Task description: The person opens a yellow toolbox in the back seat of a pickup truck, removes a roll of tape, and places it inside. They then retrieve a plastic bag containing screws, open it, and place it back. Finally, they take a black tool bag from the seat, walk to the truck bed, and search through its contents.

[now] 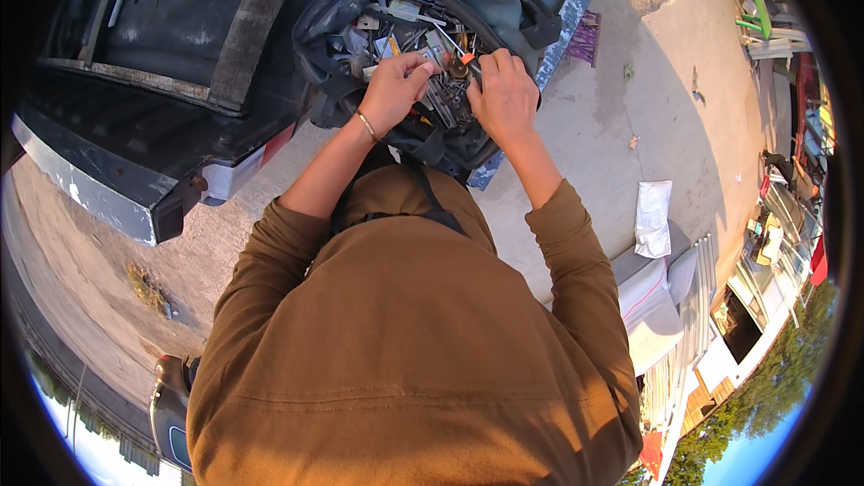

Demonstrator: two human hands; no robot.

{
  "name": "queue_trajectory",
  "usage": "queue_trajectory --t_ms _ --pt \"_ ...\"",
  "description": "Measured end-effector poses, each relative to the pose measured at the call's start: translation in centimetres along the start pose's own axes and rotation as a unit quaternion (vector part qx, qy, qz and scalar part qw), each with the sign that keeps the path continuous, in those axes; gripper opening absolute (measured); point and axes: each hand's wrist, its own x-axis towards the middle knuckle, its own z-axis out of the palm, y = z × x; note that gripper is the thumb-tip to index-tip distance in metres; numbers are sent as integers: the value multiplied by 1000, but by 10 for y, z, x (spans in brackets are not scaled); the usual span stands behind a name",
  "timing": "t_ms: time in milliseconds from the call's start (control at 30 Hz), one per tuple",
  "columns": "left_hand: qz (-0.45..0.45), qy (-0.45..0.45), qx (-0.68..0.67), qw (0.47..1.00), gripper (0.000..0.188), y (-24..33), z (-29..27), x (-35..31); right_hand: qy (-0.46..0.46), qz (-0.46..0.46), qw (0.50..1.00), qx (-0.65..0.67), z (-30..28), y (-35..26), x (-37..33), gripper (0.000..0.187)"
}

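Both hands are over an open dark tool bag [315, 27] crammed with loose hardware and small tools. In my right hand [506, 99], closed fingers hold a screwdriver [467, 58] with an orange and black handle. Its thin metal shaft points up and left, over the bag's contents. My left hand [394, 94], with a bracelet at the wrist, is closed in a pinch just left of the screwdriver. Whatever lies between its thumb and fingers is too small to make out. Beneath the hands are metal bits, small packets and a yellow-and-white piece [387, 45].
The bag rests on the lowered tailgate [576, 0] of a pickup truck. A worn wooden board [256, 27] lies in the truck bed to the left. On the concrete at right are a white sack [653, 216], a purple item [584, 39] and stacked long metal pieces [688, 324].
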Motion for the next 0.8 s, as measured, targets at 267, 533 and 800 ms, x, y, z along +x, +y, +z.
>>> queue_trajectory --t_ms 267,533,800 --pt "27 55 114 992 24 -15 -15 -23 -84 198 917 335 -59 -17 -33 23" --pt "33 33 8 999 25 -18 -23 -31 -80 238 881 400 -64 -38 -68 14" --pt "34 23 -4 999 25 -15 -22 -32 83 235 941 229 -67 -19 -72 15"
